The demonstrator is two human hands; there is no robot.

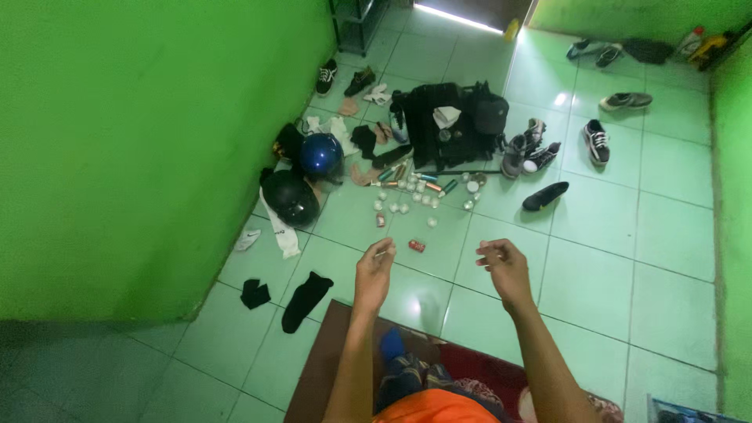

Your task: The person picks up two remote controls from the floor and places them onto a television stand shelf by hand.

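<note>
Two hands hover over the tiled floor in my head view: my left hand pinches a thin pale stick between narrow fingers, my right hand curls loosely, holding nothing I can tell. A small red can lies between them, below the scattered white balls near the floor's middle.

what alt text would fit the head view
Two bare hands, left hand and right hand, are raised with fingers pinched over a green tiled floor. Beyond them lie small jars, a black bag, two helmets, socks and scattered shoes.
</note>
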